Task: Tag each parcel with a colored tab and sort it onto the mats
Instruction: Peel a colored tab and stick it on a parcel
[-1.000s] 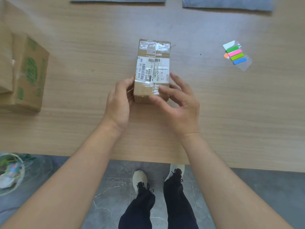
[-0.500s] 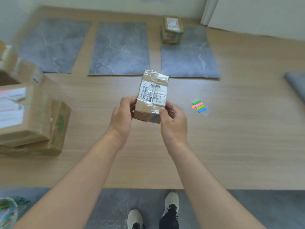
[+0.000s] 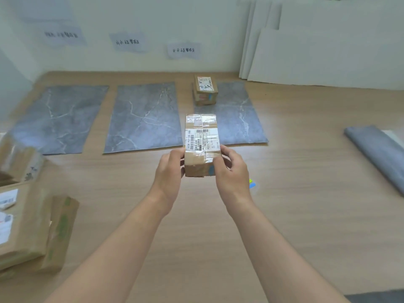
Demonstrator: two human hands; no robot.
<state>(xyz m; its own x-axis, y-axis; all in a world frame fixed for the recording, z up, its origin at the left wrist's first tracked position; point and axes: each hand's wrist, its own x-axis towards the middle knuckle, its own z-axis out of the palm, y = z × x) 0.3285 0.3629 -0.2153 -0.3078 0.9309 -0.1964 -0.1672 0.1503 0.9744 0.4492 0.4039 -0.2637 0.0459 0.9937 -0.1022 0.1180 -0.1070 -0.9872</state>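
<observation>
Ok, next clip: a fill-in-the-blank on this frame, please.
The left hand and right hand grip a parcel bearing a ___ tab.
___ marbled mats lie flat side by side.
Another parcel rests on the far corner of the ___ mat.
Missing: blue; three; right.

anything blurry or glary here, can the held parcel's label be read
Head view: the held parcel is fairly sharp, its label partly legible; its clear tape shows soft glare; the stacked parcels at the left edge are smeared; the wall signs are soft; shadows are faint.
</observation>
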